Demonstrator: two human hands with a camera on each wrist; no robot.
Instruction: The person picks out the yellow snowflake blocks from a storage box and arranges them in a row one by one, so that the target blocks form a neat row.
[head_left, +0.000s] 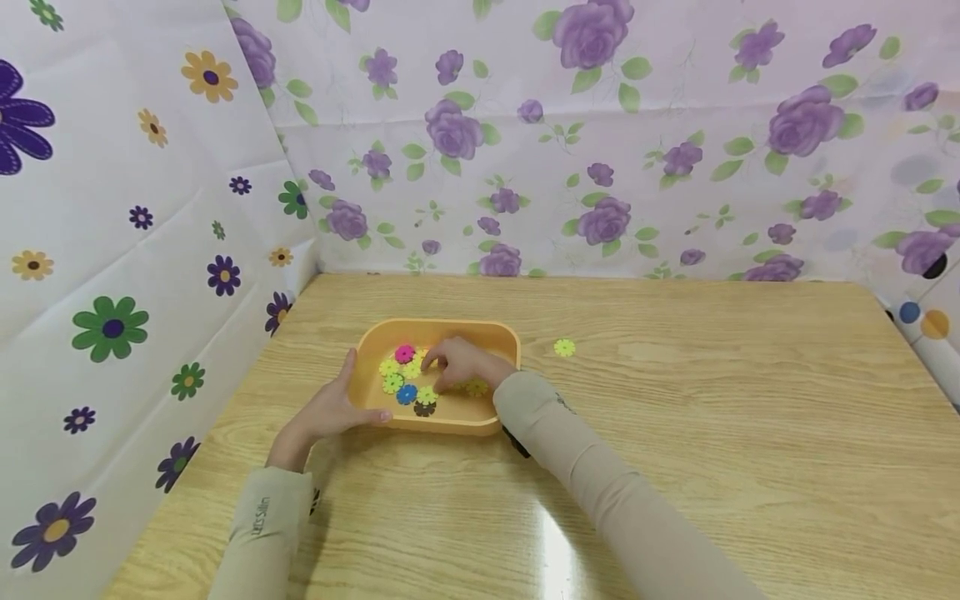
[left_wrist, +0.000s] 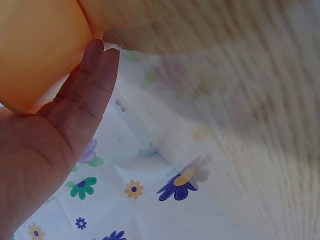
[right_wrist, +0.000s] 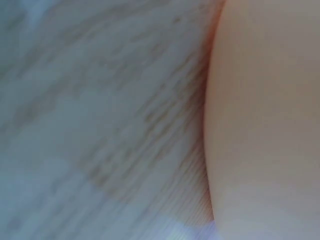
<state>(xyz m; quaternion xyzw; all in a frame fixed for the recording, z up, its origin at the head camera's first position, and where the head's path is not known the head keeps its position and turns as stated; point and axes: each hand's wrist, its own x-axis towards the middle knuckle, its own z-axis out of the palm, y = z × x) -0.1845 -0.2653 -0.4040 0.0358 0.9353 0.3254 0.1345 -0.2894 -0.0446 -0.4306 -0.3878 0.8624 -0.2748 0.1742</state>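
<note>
An orange rectangular tray [head_left: 442, 427] with rounded corners stands on the table. In it lie several small flower-shaped plastic pieces: a pink one [head_left: 405, 354], a blue one [head_left: 407, 394], a dark brown one [head_left: 425, 408] and several yellow-green ones [head_left: 393, 382]. My left hand [head_left: 330, 408] rests against the tray's left end, thumb at the near rim; the left wrist view shows straight fingers [left_wrist: 92, 95] along its outer wall. Inside the tray, my right hand [head_left: 463, 362] reaches down over the pieces, its thumb and bent forefinger apart. The right wrist view shows only the tray's outer wall [right_wrist: 265, 120] and tabletop.
One yellow-green flower piece [head_left: 564, 347] lies on the wooden table [head_left: 712, 417], right of the tray. Flower-patterned cloths hang behind the table [head_left: 525, 192] and along its left side [head_left: 172, 275]. My right forearm crosses the tray's right rim.
</note>
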